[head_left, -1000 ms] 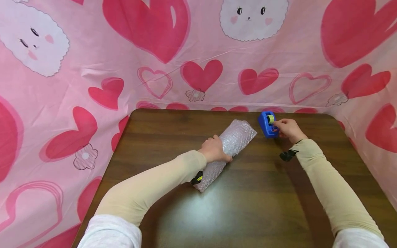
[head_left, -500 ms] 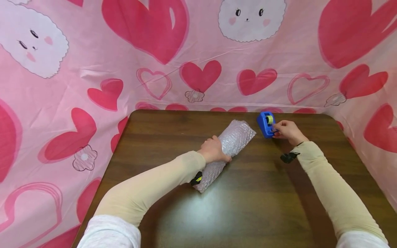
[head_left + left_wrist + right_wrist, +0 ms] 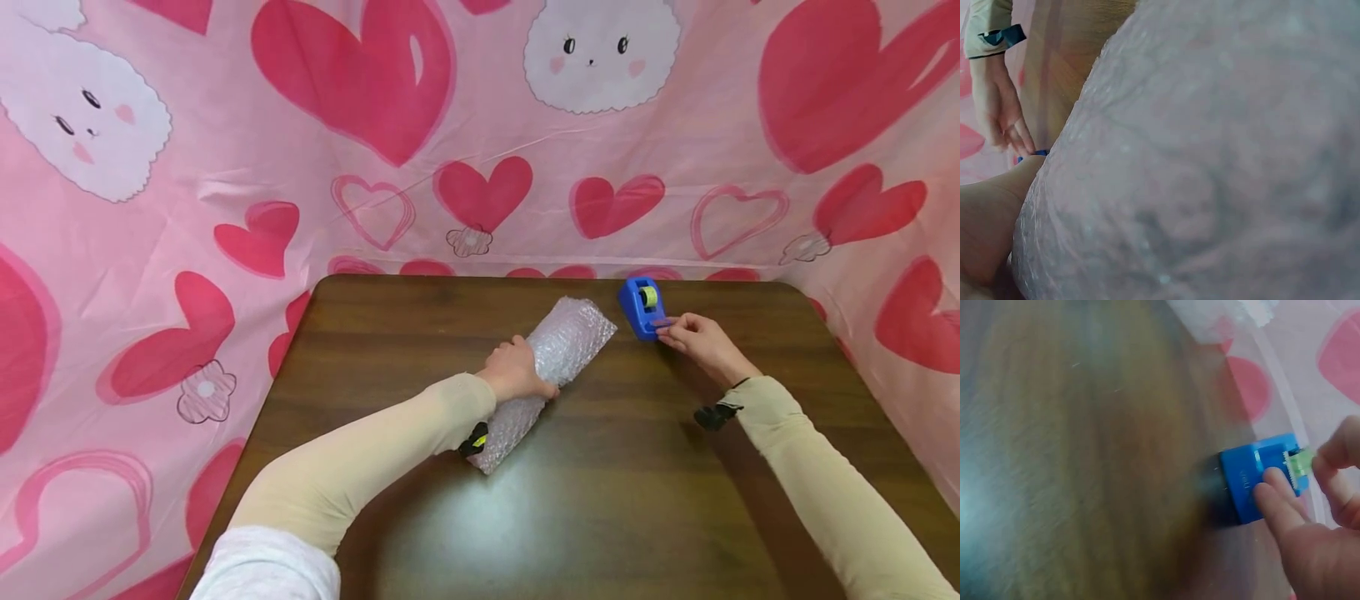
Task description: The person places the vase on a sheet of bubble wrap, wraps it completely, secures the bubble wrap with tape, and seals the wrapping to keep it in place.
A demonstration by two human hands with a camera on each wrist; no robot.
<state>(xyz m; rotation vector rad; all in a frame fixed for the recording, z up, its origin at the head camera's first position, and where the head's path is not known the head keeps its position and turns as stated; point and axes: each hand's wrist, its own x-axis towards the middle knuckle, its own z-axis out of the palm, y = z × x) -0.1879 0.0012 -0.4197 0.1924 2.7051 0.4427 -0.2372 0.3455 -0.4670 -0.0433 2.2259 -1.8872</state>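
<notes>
A long bundle of clear bubble wrap (image 3: pixel 570 333) lies slantwise on the table; what is inside is hidden. My left hand (image 3: pixel 513 371) grips it round the middle, thumb on the near right side. In the left wrist view the bubble wrap (image 3: pixel 1197 137) fills most of the picture. Beyond its far end stands a blue tape dispenser (image 3: pixel 637 312) with a yellow-green roll. My right hand (image 3: pixel 701 342) is at the dispenser's front. In the right wrist view, thumb and forefinger pinch the tape end (image 3: pixel 1300 462) by the toothed cutter, while other fingers rest against the blue body.
The brown wooden table (image 3: pixel 600 500) has its back edge just behind the dispenser. A pink cloth (image 3: pixel 480 117) printed with hearts hangs close behind and along both sides. Black straps, one on each wrist, stick out below the hands.
My right hand has drawn back from the tape roll to the dispenser's front end, toward me. The left hand keeps its grip on the bubble wrap. The head view has tilted slightly.
</notes>
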